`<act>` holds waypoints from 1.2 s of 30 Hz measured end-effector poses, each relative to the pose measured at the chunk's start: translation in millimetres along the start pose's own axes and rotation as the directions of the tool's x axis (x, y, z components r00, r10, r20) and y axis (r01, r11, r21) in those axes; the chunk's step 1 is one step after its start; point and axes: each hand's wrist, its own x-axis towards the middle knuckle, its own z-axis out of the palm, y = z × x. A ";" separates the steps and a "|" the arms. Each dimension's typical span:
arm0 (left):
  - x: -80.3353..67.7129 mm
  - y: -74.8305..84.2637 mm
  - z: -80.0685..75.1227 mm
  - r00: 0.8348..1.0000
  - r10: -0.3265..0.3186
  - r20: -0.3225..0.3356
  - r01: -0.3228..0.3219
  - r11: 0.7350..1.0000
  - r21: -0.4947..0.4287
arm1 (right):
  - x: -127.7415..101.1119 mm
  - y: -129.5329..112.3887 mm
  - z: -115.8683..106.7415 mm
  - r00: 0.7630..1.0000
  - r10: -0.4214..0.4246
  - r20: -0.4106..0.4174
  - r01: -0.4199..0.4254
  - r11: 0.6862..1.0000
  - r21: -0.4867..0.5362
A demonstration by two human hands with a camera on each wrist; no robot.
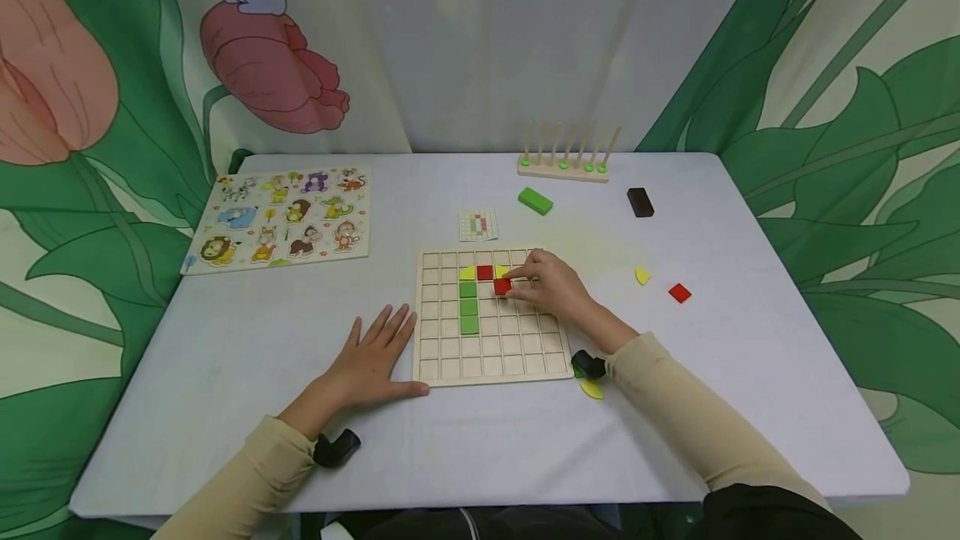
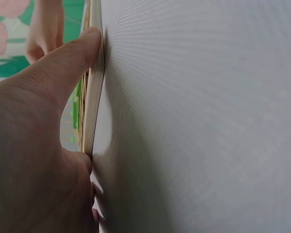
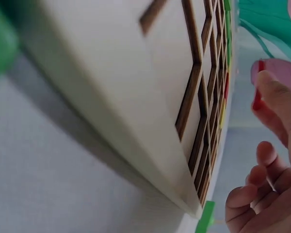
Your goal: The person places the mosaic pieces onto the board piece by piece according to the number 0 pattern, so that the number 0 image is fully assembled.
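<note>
My right hand (image 1: 553, 283) pinches a red square tile (image 1: 502, 287) between thumb and finger, above the wooden grid board (image 1: 442, 367). In the right wrist view the red tile (image 3: 258, 85) is held clear of the board's surface. My left hand (image 1: 372, 365) lies with fingers spread at the board's left edge, its thumb (image 2: 82, 51) touching the front corner. Set in the grid are a column of green squares (image 1: 468, 307), a yellow quarter-round piece (image 1: 467, 273), a red square (image 1: 485, 272) and another yellow piece (image 1: 501, 271), partly covered by the right fingers.
Behind the board lies a small pattern card (image 1: 477, 226). Farther back are a green block (image 1: 536, 201), a dark block (image 1: 641, 202) and a peg stand (image 1: 564, 169). An animal puzzle (image 1: 285, 215) lies left. Loose yellow (image 1: 642, 275) and red (image 1: 680, 293) pieces lie right; another yellow piece (image 1: 592, 390) sits near the right wrist.
</note>
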 end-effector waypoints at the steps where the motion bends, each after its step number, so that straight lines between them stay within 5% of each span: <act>1: 0.1 0.1 -0.1 1.000 0.001 -0.001 -0.001 1.000 -0.002 | 0.7 0.6 0.1 1.000 0.008 0.006 -0.008 1.000 -0.008; 36: -0.3 -0.6 0.7 1.000 0.003 -0.017 -0.003 1.000 -0.002 | 8.4 6.8 3.4 0.998 0.054 0.042 -0.049 0.992 -0.116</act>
